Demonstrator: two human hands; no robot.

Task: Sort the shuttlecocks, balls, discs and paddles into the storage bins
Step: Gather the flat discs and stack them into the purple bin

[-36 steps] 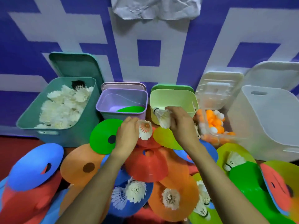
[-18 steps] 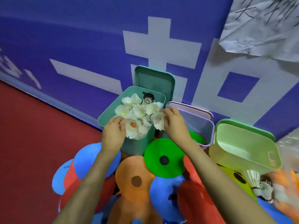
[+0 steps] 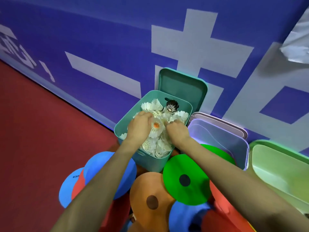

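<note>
A teal bin (image 3: 151,164) against the blue wall is full of several white shuttlecocks (image 3: 152,105) and one black shuttlecock (image 3: 172,106). Both my hands are over its pile. My left hand (image 3: 139,128) holds a white shuttlecock with an orange cork (image 3: 156,128) just above the heap. My right hand (image 3: 177,133) has its fingers curled down into the feathers; what they hold is hidden. Flat discs lie in front of the bin: green disc (image 3: 185,178), orange disc (image 3: 151,195), blue disc (image 3: 108,174).
The teal bin's lid (image 3: 182,87) leans on the wall behind it. To the right stand a purple bin (image 3: 217,136) with a green disc (image 3: 217,152) inside and a light green bin (image 3: 275,166). Red discs (image 3: 224,208) lie lower right. Red floor stretches left.
My view swung left from the disc pile to the teal bin. Both hands carried shuttlecocks from the pile and moved over the bin's heap.
</note>
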